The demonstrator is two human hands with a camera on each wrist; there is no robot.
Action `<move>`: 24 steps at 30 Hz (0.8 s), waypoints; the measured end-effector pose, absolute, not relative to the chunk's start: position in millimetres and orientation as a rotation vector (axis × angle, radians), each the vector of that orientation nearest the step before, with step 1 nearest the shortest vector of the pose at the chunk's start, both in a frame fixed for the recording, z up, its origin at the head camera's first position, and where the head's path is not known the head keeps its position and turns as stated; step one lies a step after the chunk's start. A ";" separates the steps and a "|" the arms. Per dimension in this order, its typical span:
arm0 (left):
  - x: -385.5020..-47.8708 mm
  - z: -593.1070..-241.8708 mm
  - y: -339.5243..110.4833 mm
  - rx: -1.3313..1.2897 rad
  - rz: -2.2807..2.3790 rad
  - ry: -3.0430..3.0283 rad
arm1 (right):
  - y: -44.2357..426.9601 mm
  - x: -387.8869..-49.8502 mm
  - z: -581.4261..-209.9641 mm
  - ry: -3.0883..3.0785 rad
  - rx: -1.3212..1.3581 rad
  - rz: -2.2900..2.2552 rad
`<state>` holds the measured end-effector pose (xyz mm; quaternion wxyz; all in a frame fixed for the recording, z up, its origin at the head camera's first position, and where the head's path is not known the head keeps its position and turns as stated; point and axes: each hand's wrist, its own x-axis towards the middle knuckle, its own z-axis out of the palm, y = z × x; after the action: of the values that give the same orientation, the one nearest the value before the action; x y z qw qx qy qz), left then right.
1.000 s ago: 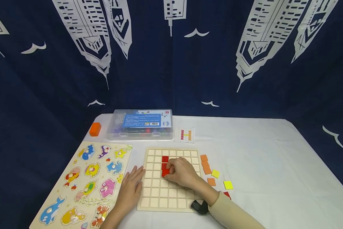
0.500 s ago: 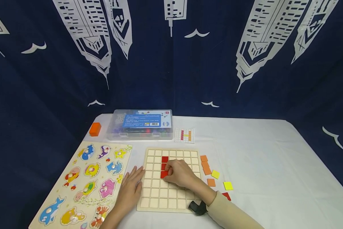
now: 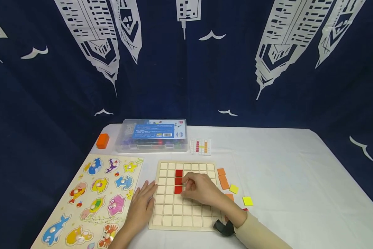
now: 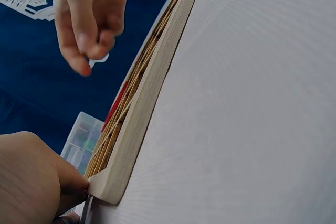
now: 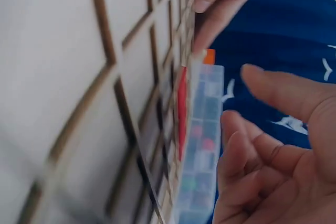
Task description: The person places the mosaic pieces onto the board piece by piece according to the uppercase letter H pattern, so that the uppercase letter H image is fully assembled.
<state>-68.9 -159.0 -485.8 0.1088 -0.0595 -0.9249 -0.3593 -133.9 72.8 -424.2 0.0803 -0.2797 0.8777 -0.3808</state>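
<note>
The wooden grid board (image 3: 167, 220) lies flat on the table, with several red square tiles (image 3: 178, 181) in one column of its cells. Over the board, just right of the lowest red tile, my right hand (image 3: 201, 188) hovers with bent fingers. In the right wrist view, thumb and fingertips of this right hand (image 5: 278, 153) stand apart with nothing between them. My left hand (image 3: 140, 207) rests along the board's left edge, fingers extended. Its fingertips touch the board's rim in the left wrist view, where the red tiles (image 4: 114, 107) appear edge-on.
Loose orange tiles (image 3: 224, 182), yellow tiles (image 3: 247, 201) and a partly hidden red tile (image 3: 245, 209) lie right of the board. Behind it are a pattern card (image 3: 200, 147) and a clear plastic case (image 3: 152, 135). A sea-animal puzzle (image 3: 93, 200) and an orange block (image 3: 102, 141) are left.
My right hand has let go of the lowest red tile and drawn slightly right, off it. The tile sits squarer in its cell. My left hand has stayed put.
</note>
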 end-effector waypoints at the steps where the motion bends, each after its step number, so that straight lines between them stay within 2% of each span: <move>1: -69.1 -485.5 -159.2 -0.172 -1.057 -2.725 | 79.1 -131.6 -420.6 2.610 -0.843 -1.156; 12: -69.9 -483.5 -162.0 -0.161 -1.072 -2.749 | 182.5 -97.3 -404.7 2.698 -0.825 -1.350; 18: -69.2 -484.1 -161.0 -0.163 -1.079 -2.745 | 233.4 -84.2 -421.1 2.815 -0.742 -1.371; 24: -68.7 -484.4 -158.1 -0.165 -1.084 -2.738 | 259.1 -79.6 -443.3 2.816 -0.615 -1.356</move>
<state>-68.7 -158.1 -484.4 0.0961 -0.0558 -0.9241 -0.3657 -79.6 259.1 -443.3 -0.0220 -0.1929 0.8838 -0.4256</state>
